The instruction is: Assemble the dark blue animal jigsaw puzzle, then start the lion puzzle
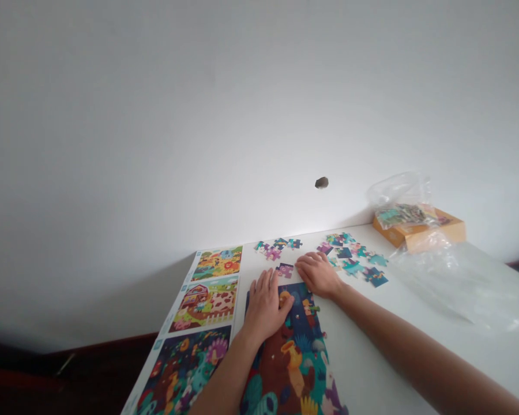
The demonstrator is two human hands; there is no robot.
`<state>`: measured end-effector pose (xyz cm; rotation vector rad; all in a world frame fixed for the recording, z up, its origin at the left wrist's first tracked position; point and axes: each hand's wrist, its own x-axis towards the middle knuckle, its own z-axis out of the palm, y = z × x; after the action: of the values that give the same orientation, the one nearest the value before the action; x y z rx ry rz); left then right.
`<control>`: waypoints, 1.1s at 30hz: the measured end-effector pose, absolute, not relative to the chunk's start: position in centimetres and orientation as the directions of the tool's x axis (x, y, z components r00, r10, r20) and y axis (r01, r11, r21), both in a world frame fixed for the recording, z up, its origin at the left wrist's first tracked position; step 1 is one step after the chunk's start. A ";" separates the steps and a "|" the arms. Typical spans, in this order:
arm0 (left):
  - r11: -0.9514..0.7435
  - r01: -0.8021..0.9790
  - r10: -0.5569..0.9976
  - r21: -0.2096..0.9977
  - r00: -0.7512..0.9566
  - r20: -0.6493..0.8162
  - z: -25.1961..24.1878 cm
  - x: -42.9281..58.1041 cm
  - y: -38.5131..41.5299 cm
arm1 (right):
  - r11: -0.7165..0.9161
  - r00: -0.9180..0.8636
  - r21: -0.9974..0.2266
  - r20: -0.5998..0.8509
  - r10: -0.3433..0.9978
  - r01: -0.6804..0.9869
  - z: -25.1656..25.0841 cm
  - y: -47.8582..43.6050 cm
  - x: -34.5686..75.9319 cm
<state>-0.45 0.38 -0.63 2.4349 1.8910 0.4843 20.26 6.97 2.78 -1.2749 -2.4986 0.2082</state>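
Note:
A partly assembled jigsaw puzzle (298, 346) with a dark blue night scene of animals lies in front of me on the white table. My left hand (266, 305) rests flat on its upper left part, fingers stretched forward and thumb out to the side. Just past the puzzle's upper right corner is my right hand (319, 274), its fingers slightly bent and resting down on the table; anything under the palm is hidden. A loose purple puzzle piece (285, 270) lies between the two hands, close to the right fingertips.
Loose pieces (273, 252) lie near the wall, and a larger scatter of pieces (352, 266) lies right of my right hand. A picture sheet (210, 302) runs along the left edge. An orange box (447, 227) carries a bag of pieces (402, 213); clear plastic (471, 288) spreads before it.

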 end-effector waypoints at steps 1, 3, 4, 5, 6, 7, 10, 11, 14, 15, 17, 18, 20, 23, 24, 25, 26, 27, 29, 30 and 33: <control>-0.254 0.947 0.952 0.196 0.209 0.224 -0.7 -0.4 0.4 | 0.543 -0.496 -0.277 0.225 0.839 0.793 2.9 7.5 19.1; -0.240 0.954 0.957 0.180 0.201 0.209 -0.6 -0.4 0.4 | 0.476 -0.423 -0.293 0.226 0.877 0.829 3.1 8.8 16.5; -0.239 0.955 0.958 0.175 0.202 0.202 -0.5 -0.3 0.4 | 0.444 -0.390 -0.305 0.224 0.893 0.842 3.2 9.5 15.0; -0.241 0.956 0.958 0.170 0.207 0.197 -0.4 -0.3 0.3 | 0.414 -0.360 -0.319 0.216 0.907 0.852 3.3 10.2 13.6; -0.246 0.955 0.957 0.166 0.212 0.196 -0.3 -0.3 0.3 | 0.384 -0.331 -0.333 0.205 0.921 0.861 3.4 10.9 12.2; -0.253 0.954 0.955 0.162 0.219 0.199 -0.2 -0.3 0.3 | 0.355 -0.305 -0.345 0.193 0.933 0.869 3.4 11.5 11.0; -0.267 0.951 0.948 0.154 0.230 0.219 -0.1 -0.5 0.2 | 0.276 -0.234 -0.372 0.155 0.960 0.886 3.5 13.0 8.2; -0.268 0.951 0.947 0.153 0.231 0.225 -0.1 -0.5 0.2 | 0.257 -0.217 -0.380 0.146 0.965 0.888 3.5 13.4 7.6; -0.276 0.948 0.944 0.155 0.238 0.228 0.0 -0.6 0.2 | 0.221 -0.187 -0.410 0.123 0.975 0.885 3.3 14.0 6.8; -0.279 0.947 0.944 0.158 0.240 0.228 0.0 -0.6 0.2 | 0.216 -0.184 -0.423 0.115 0.976 0.880 3.3 14.2 6.8; -0.280 0.946 0.943 0.161 0.239 0.231 0.0 -0.6 0.2 | 0.215 -0.192 -0.451 0.098 0.977 0.866 3.2 14.5 6.9; -0.279 0.946 0.943 0.163 0.238 0.233 -0.1 -0.6 0.2 | 0.221 -0.201 -0.466 0.092 0.975 0.857 3.2 14.6 7.0; -0.276 0.947 0.944 0.164 0.235 0.233 -0.1 -0.6 0.2 | 0.239 -0.225 -0.501 0.091 0.970 0.831 3.2 14.9 7.4; -0.279 0.946 0.945 0.163 0.240 0.223 0.0 -0.6 0.2 | 0.270 -0.250 -0.569 0.115 0.961 0.777 3.5 14.9 8.6; -0.280 0.946 0.945 0.161 0.242 0.219 0.0 -0.6 0.2 | 0.280 -0.252 -0.595 0.132 0.959 0.753 3.8 14.6 9.2; -0.280 0.947 0.946 0.160 0.243 0.216 0.1 -0.6 0.2 | 0.292 -0.254 -0.622 0.153 0.955 0.727 4.1 14.3 10.0; -0.279 0.947 0.946 0.158 0.243 0.214 0.1 -0.6 0.2 | 0.308 -0.255 -0.647 0.177 0.951 0.698 4.4 13.7 10.9; -0.275 0.948 0.947 0.158 0.240 0.213 0.2 -0.6 0.3 | 0.326 -0.260 -0.670 0.202 0.944 0.667 4.7 13.0 12.1; -0.269 0.950 0.948 0.158 0.232 0.217 0.3 -0.6 0.3 | 0.370 -0.286 -0.707 0.242 0.927 0.602 5.2 11.0 14.9; -0.267 0.950 0.948 0.159 0.230 0.222 0.3 -0.6 0.3 | 0.391 -0.305 -0.719 0.255 0.918 0.574 5.2 9.7 16.5; -0.266 0.952 0.945 0.155 0.226 0.237 0.3 -0.5 0.4 | 0.425 -0.372 -0.740 0.252 0.893 0.521 4.4 5.7 21.3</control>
<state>-0.54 0.40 0.32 2.4772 1.9171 0.4512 21.30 5.66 4.45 -1.1899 -2.0367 0.7437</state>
